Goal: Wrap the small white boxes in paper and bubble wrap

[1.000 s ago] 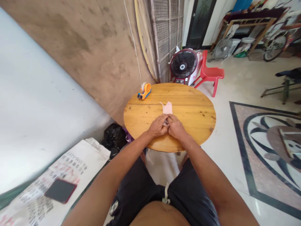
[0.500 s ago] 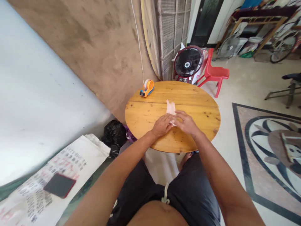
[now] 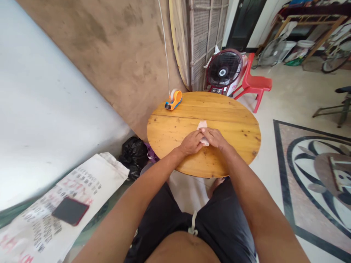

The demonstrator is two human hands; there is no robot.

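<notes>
A small pale pink piece of thin paper or cloth [image 3: 203, 125] lies on the round wooden table [image 3: 230, 113]; which material it is, I cannot tell. My left hand [image 3: 191, 142] grips its left side with bent fingers. From the right, my right hand [image 3: 214, 138] closes over its middle, thumb and fingers meeting those of my left hand. The far end of the piece sticks out beyond the fingers, and a near edge shows below them. Its middle is covered by both hands.
An orange tape dispenser [image 3: 173, 99] stands at the table's back left edge. Behind the table are a dark red fan [image 3: 223, 69] and a red plastic chair [image 3: 255, 82]. At left, a phone [image 3: 70, 211] rests on a white printed sack [image 3: 101, 170], near black bags [image 3: 134, 153].
The far end of the pink piece has become shorter and neater in outline. My right hand has lowered and closed onto it, against my left hand. The camera view has shifted slightly.
</notes>
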